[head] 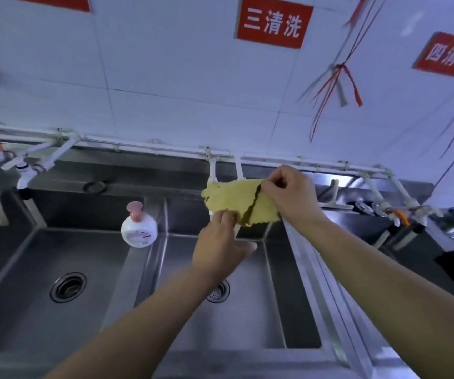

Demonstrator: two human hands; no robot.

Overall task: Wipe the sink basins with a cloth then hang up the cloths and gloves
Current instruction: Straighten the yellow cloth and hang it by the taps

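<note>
Steel sink basin below, frayed yellow cloth pinched by left hand and right hand, soap bottle beside.

On the ledge between the two steel tubs you have a round white soap bottle with a pink pump top, standing upright. Behind it, your white tiled wall carries a red rectangular sign with white characters and, to the right, a second red sign, tilted and blurred. Between them hang thin red and white plastic strings, knotted together. A white plastic pipe runs along the foot of the wall, with white taps branching down at your far left.
</note>
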